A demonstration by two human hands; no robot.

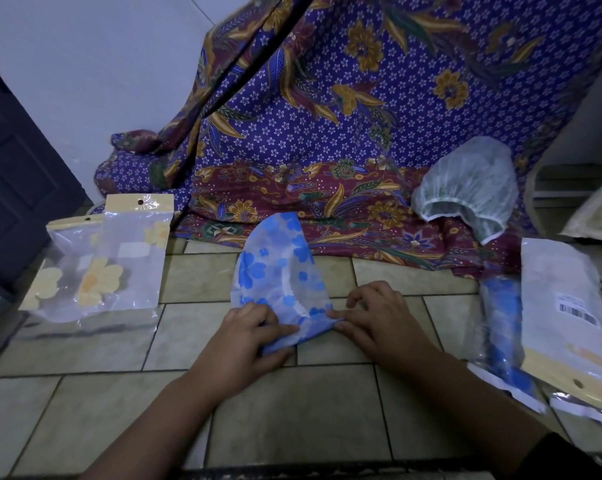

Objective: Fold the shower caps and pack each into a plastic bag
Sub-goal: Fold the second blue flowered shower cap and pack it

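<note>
Where both hands meet, blue-flowered shower cap (pixel 281 271).

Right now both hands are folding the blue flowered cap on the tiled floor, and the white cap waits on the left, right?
Not quite. In the head view the white cap lies on the right, on the patterned cloth. Both hands, left and right, do press the blue flowered cap on the tiled floor.

The floor tiles (pixel 292 410) near the person are bare, so a hand can slide there. Bags with yellow flowers (pixel 102 265) block the left. A pile of packs (pixel 566 313) blocks the right. Patterned cloth (pixel 327 150) fills the back.
</note>
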